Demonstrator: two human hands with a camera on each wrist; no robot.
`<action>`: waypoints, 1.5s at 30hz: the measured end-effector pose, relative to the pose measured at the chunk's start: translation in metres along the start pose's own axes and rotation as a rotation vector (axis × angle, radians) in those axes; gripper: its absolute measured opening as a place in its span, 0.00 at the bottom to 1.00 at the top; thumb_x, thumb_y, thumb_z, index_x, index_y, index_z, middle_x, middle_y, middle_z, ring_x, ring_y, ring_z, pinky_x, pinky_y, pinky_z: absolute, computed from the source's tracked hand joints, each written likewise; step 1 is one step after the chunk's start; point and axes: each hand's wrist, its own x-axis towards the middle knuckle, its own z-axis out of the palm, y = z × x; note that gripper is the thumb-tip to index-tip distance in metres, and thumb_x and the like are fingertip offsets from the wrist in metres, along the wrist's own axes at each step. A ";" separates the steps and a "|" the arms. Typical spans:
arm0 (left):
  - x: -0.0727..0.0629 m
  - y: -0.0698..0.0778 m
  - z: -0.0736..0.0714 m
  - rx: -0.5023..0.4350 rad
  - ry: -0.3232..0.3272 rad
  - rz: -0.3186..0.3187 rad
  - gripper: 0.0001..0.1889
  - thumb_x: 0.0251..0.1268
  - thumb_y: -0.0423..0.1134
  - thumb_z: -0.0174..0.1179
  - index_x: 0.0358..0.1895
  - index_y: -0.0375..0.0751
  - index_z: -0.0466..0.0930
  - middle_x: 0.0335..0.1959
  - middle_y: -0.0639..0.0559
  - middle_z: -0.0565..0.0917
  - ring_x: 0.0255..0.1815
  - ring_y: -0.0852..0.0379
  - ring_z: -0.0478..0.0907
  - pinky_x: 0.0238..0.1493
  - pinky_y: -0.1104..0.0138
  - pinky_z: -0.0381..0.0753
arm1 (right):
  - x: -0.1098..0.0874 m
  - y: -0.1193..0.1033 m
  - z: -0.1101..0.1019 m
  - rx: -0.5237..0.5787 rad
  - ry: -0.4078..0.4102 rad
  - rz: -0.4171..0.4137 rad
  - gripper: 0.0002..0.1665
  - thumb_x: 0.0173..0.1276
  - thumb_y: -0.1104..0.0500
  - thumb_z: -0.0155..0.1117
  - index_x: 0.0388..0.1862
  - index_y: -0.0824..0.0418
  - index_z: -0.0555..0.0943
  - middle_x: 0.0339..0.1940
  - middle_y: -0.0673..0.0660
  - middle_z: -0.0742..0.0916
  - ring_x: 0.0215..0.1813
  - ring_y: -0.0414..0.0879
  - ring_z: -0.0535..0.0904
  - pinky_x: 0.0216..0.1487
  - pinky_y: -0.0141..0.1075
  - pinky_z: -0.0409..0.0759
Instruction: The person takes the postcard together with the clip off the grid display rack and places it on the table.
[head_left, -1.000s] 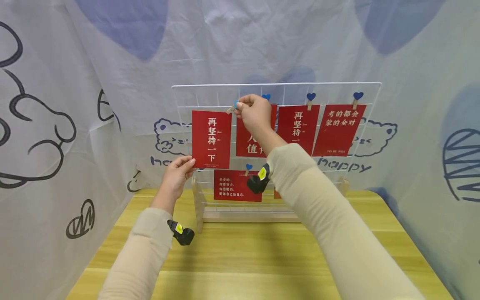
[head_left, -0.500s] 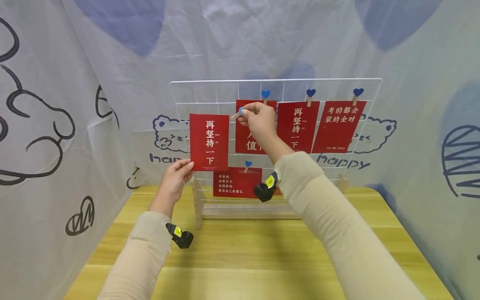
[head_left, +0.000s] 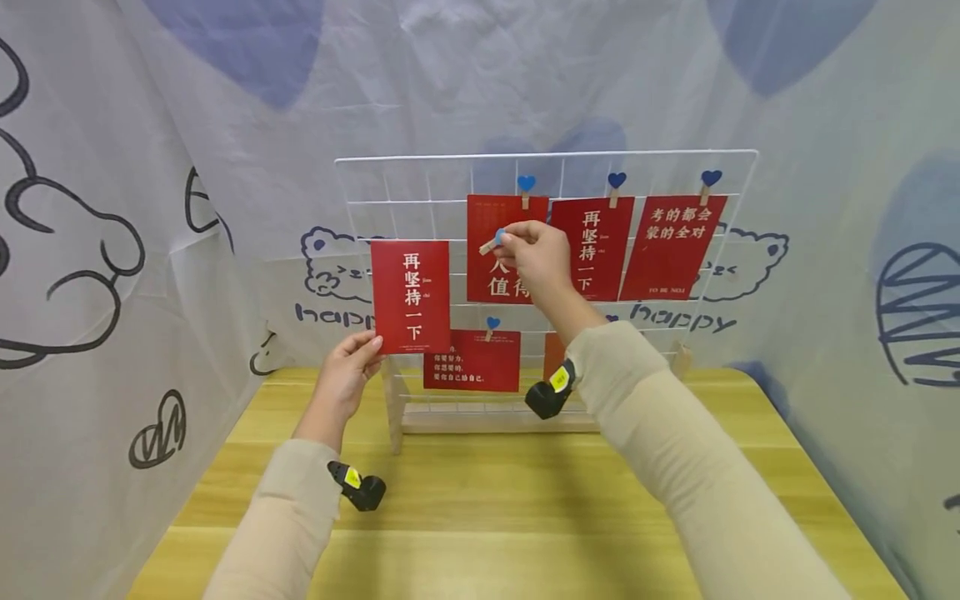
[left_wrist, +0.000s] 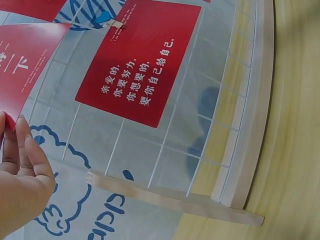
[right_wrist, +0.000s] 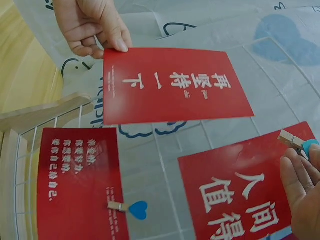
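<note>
My left hand (head_left: 348, 371) pinches a red card (head_left: 411, 296) with white characters by its lower left corner, upright in front of the wire grid's left side. The right wrist view shows the thumb lying over that corner. My right hand (head_left: 542, 257) pinches a small wooden clothespin (right_wrist: 292, 141) by its blue end, bare tip pointing left. It overlaps a hung red card (head_left: 487, 218) in the head view. In the left wrist view, the left hand (left_wrist: 22, 165) is at the edge with part of the card (left_wrist: 30, 55).
A white wire grid (head_left: 420, 157) stands on wooden feet on a yellow wood table (head_left: 465, 500). Several red cards hang on it from clothespins with blue hearts, among them a wide card (head_left: 472, 360) lower down. A patterned cloth (head_left: 420, 75) hangs behind.
The left hand has drawn the card down and slightly left. The right hand, still pinching the clothespin, has moved down and right, away from the card's top corner.
</note>
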 end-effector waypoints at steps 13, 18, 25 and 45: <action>-0.010 -0.011 -0.005 -0.038 0.044 -0.036 0.03 0.57 0.37 0.55 0.33 0.44 0.73 0.31 0.56 0.73 0.30 0.63 0.71 0.38 0.73 0.68 | -0.009 0.026 -0.017 0.042 0.007 0.061 0.11 0.60 0.66 0.55 0.39 0.72 0.76 0.33 0.62 0.82 0.28 0.42 0.79 0.37 0.32 0.77; -0.013 -0.016 -0.007 -0.041 0.057 -0.053 0.03 0.56 0.38 0.56 0.32 0.45 0.74 0.30 0.56 0.74 0.30 0.63 0.71 0.40 0.71 0.67 | -0.014 0.036 -0.023 0.031 0.004 0.078 0.12 0.60 0.65 0.55 0.41 0.71 0.76 0.35 0.62 0.82 0.29 0.41 0.79 0.37 0.31 0.77; -0.020 -0.024 -0.011 -0.055 0.050 -0.062 0.01 0.58 0.36 0.54 0.31 0.45 0.74 0.30 0.56 0.73 0.29 0.64 0.71 0.37 0.73 0.68 | -0.020 0.047 -0.032 0.054 0.011 0.086 0.12 0.60 0.66 0.55 0.42 0.71 0.76 0.34 0.63 0.82 0.29 0.43 0.79 0.36 0.33 0.77; -0.038 -0.052 -0.024 -0.043 0.065 -0.107 0.02 0.59 0.37 0.53 0.32 0.44 0.73 0.32 0.56 0.72 0.32 0.62 0.71 0.41 0.70 0.68 | -0.047 0.087 -0.069 0.035 -0.043 0.118 0.15 0.61 0.67 0.53 0.45 0.77 0.72 0.31 0.59 0.81 0.27 0.39 0.79 0.37 0.33 0.77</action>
